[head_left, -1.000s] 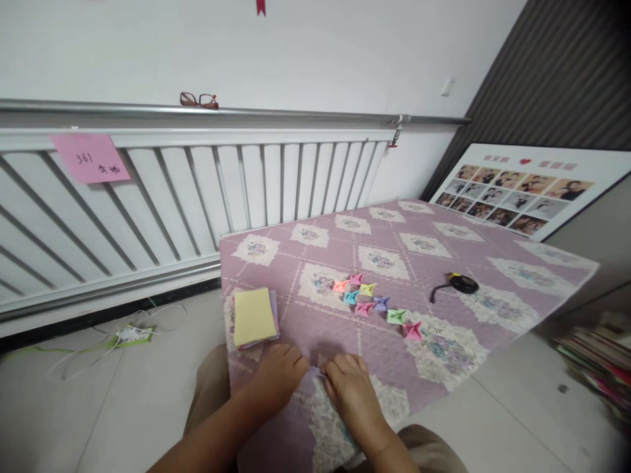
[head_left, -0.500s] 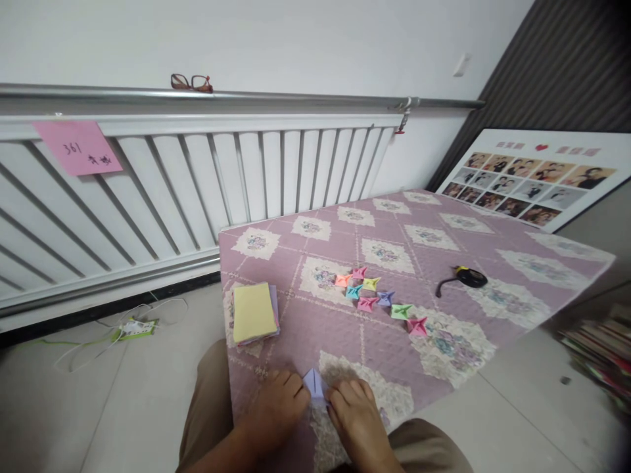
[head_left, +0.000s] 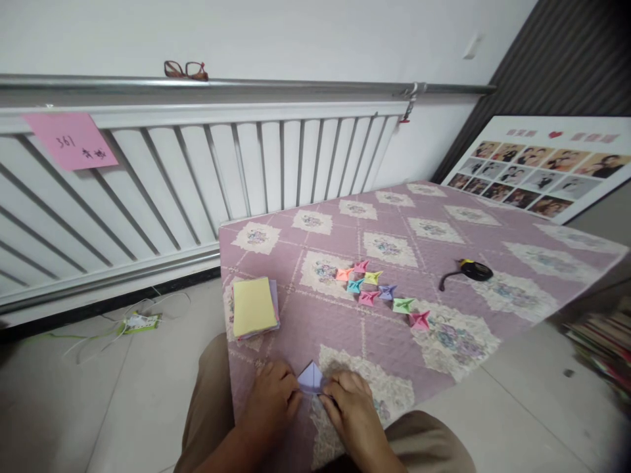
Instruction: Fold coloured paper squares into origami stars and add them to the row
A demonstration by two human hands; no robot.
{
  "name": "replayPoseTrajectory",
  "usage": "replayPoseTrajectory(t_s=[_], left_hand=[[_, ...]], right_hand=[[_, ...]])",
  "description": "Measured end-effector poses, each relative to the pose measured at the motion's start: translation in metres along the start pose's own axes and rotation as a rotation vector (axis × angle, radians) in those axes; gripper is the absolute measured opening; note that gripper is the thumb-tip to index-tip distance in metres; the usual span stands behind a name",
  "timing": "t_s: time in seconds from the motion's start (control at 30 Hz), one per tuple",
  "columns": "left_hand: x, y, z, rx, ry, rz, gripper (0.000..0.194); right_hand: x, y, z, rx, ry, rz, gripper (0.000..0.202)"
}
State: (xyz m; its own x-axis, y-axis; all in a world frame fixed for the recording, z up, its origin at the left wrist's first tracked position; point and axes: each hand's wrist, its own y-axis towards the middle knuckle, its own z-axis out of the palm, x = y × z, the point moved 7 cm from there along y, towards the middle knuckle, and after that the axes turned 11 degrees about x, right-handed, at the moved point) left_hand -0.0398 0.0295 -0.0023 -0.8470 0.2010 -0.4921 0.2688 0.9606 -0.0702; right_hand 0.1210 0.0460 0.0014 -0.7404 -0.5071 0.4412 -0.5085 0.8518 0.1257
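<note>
A small folded piece of lilac paper (head_left: 311, 379) lies near the table's front edge, its pointed tip facing away from me. My left hand (head_left: 273, 395) pinches its left side, fingers curled. On the right side, my right hand (head_left: 351, 402) grips the paper between thumb and fingers. Parts of both lower corners are hidden by my fingertips. Beyond my hands, several small folded paper pieces (head_left: 369, 299) in pink, orange, yellow, blue, green and purple stand in two slanting rows. To the left sits a stack of coloured paper squares (head_left: 254, 307) with a yellow sheet on top.
A black and yellow tape measure (head_left: 476, 270) with a strap lies at the right on the floral tablecloth (head_left: 325, 335). Behind the table is a white radiator (head_left: 269, 164), with glasses (head_left: 186, 70) on the pipe above. A power strip (head_left: 140, 322) lies on the floor at left.
The lilac paper's near edge now looks folded or lifted, and its visible shape is a wider, lower triangle. Both hands stay on it. The view has shifted slightly.
</note>
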Motion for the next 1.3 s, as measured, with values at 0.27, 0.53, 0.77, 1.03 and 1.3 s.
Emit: replayPoseTrajectory(t_s=[0.27, 0.53, 0.77, 1.03, 1.3], left_hand=[[0.004, 0.004, -0.004, 0.001, -0.02, -0.115, 0.009], [0.007, 0.013, -0.006, 0.109, 0.024, -0.194, 0.011], [0.008, 0.017, -0.006, 0.152, 0.043, -0.216, 0.011], [0.01, 0.013, -0.007, 0.094, 0.097, -0.153, 0.011], [-0.025, 0.004, 0.005, 0.044, 0.494, 0.5, 0.024]], right_hand=[[0.0, 0.002, -0.005, -0.09, -0.068, 0.085, 0.013], [-0.004, 0.002, -0.003, -0.12, -0.104, 0.135, 0.016], [-0.006, 0.002, 0.0, -0.112, -0.14, 0.17, 0.017], [-0.005, 0.002, -0.002, -0.125, -0.165, 0.177, 0.02], [-0.005, 0.0, -0.003, -0.159, -0.115, 0.167, 0.009]])
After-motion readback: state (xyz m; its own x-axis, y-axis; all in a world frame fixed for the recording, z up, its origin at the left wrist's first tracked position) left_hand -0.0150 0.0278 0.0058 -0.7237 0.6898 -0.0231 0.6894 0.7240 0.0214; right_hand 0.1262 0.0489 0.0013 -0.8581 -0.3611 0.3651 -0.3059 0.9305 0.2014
